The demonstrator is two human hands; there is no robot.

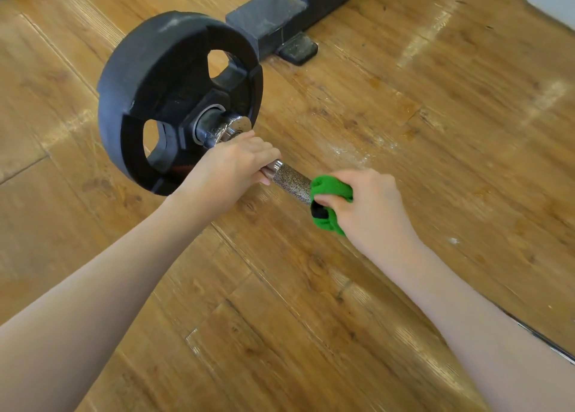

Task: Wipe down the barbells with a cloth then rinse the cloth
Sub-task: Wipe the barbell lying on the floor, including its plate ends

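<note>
Low over a wooden floor (404, 131), the left hand (230, 169) grasps the barbell (291, 181) beside its black plate (174, 100), seemingly steadying it, while the right hand (370, 206) squeezes a green cloth (329, 190) around the knurled shaft.

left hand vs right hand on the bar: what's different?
The left hand grips the barbell shaft bare, close to the black plate; the right hand grips it through a green cloth, farther from the plate. Both are curled around the same shaft.
</note>
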